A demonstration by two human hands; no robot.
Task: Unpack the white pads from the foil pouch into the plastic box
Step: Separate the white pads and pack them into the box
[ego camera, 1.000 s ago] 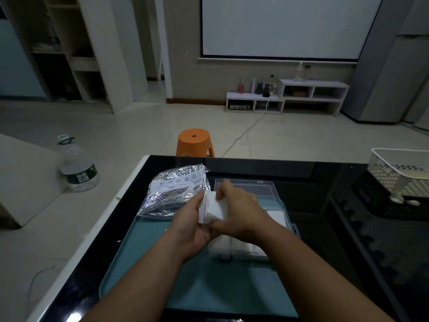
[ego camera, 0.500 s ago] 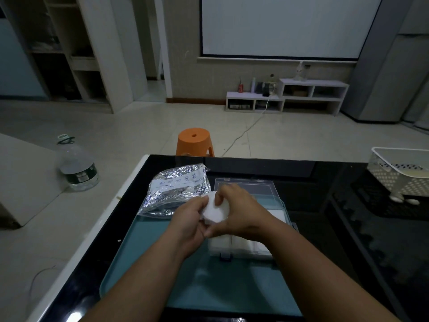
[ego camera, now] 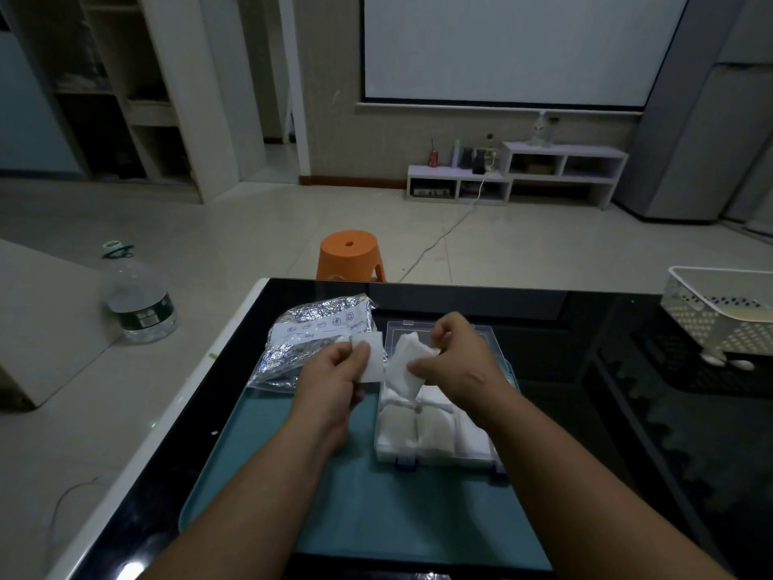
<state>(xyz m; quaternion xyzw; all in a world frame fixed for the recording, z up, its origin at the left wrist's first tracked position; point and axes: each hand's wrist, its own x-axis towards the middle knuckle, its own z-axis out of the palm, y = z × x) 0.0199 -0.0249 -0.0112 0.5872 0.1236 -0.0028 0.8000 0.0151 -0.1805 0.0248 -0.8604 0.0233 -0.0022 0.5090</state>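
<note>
While several white pads already fill the clear plastic box [ego camera: 439, 454], left hand [ego camera: 334, 376] pinches a flat white pad [ego camera: 373, 357], right hand [ego camera: 456, 357] grips another [ego camera: 403, 370] above it; crinkled foil pouch [ego camera: 309, 341] at ten o'clock, contents unclear

A home living room: projector screen [ego camera: 506, 48] on the wall, low white media shelf [ego camera: 516, 175] beneath (cluttered with small items), tiled floor [ego camera: 251, 240], orange stool [ego camera: 350, 255]

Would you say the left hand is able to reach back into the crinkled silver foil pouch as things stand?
Probably not straight away: the left hand already pinches a flat white pad. The silver foil pouch lies just beyond it, with nothing between them.
</note>
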